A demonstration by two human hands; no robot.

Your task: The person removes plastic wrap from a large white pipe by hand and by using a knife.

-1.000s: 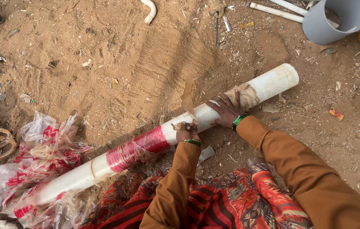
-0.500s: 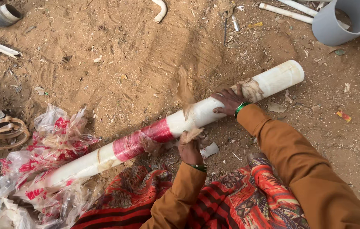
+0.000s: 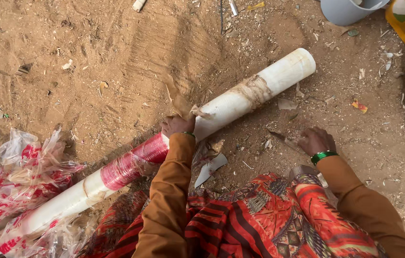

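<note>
Nearest, the right hand (image 3: 316, 141), fingers curled around a small blade (image 3: 282, 140), rests on the sandy ground (image 3: 92, 71). Beyond, the left hand (image 3: 176, 125), fingers pressed together, grips the long white plastic pipe (image 3: 240, 100) lying slantwise, banded with red bangles (image 3: 135, 160).

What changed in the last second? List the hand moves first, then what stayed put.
The right hand let go of the white pipe and dropped to the sand beside a small blade-like tool; whether it grips the tool is unclear. The left hand shifted back onto the pipe next to the stack of red bangles. The pipe, the bangles and the plastic wrapping stayed put.
</note>
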